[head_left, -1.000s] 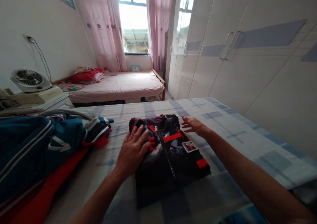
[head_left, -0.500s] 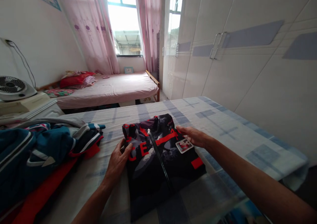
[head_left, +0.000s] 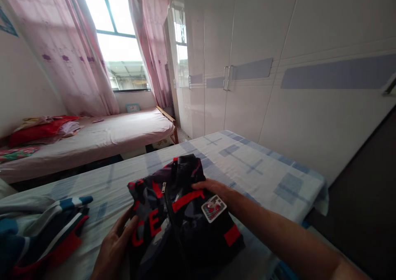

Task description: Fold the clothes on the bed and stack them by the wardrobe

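A folded black zip-up jacket with red lettering, a zip down its middle and a square patch lies in front of me on the bed's checked sheet. My left hand grips its left edge, thumb on top by the red letters and fingers beneath. My right hand holds the right side near the collar, its thumb over the cloth; the other fingers are mostly hidden behind the jacket. The jacket's collar bunches up slightly between the two hands.
At the left lies a heap of clothes in grey, teal, navy and red. A second bed with a red bundle stands under the window. White wardrobes line the right side.
My view has swung to the right. Both hands have stayed on the jacket; it sits nearer to me, with its upper part more bunched, and my right hand reaches further over its front.
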Demonstrator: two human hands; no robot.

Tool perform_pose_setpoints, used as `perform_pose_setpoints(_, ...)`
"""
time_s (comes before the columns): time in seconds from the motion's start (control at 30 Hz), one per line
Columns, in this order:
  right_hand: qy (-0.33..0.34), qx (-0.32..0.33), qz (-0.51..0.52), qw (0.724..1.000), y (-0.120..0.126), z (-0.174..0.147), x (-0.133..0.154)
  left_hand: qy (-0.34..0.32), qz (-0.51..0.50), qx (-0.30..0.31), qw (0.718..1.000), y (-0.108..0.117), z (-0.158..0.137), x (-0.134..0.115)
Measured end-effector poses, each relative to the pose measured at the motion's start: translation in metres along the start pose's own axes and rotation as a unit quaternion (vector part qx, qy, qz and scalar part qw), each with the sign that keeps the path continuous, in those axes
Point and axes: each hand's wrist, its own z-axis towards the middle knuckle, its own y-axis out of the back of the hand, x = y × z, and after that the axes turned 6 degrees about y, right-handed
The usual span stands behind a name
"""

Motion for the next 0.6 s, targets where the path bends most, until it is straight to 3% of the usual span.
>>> perform_pose_setpoints(0.1, 0.093, -0.066, 0.011, 0.993, 0.000, -0.027, 0.019, 0.005, -0.005, 0.000, 1.000, 0.002, 0.006, 0.008)
perform_pose_setpoints(0.27, 0.214, -0.169, 0.014, 0.962, 0.020, -0.062, 0.087, 0.016, -0.025, -0.039, 0.999, -0.001, 0.005, 0.012)
perform_pose_setpoints(0.37, 0.304, -0.247, 0.039, 0.919, 0.058, -0.067, 0.119, 0.018, -0.015, -0.027, 0.999, 0.000, 0.005, 0.011)
perform_pose_setpoints(0.43, 0.342, -0.312, 0.042, 0.886, 0.094, -0.066, 0.123, 0.021, -0.011, -0.014, 1.000, 0.003, 0.007, 0.011)
perform_pose_setpoints(0.53, 0.331, -0.445, 0.047, 0.831, 0.150, -0.065, 0.103, 0.025, -0.010, -0.003, 1.000, 0.007, 0.011, 0.013)
perform_pose_setpoints(0.6, 0.300, -0.498, 0.053, 0.812, 0.181, -0.068, 0.083, 0.027, -0.002, -0.003, 1.000, 0.009, 0.014, 0.013)
